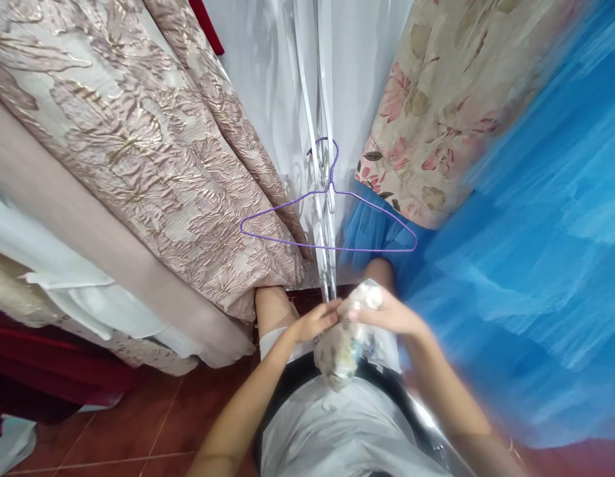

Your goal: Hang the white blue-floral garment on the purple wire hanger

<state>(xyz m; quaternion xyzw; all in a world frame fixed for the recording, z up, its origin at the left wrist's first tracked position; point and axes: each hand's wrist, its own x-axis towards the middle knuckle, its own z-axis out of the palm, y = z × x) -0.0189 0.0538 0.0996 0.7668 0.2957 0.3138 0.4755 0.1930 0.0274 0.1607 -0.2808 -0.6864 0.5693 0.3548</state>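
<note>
One crumpled pale bundle point(337, 354) is located at near center. We grip it with the right hand point(390, 313); our left hand point(315, 322) touches its left side, finger closure indeterminable. Farther out, a purple hanger point(331, 187) hangs between brocade fabric point(153, 152) at left and blue fabric point(531, 258) at right.

Tiled floor below, slim white rods carrying a hanger above.
The floor point(123, 434) is reddish brown, laid in large tiles with thin pale joints, best seen at the lower left; at the left edge a crumpled whitish piece point(12, 445) appears to rest on it, bag or cloth being unclear. Upright white metal rods point(327, 86) bear a thin purple hanger point(332, 177), bare of clothing, its curved hook around them and its bottom bar tilted slightly.
</note>
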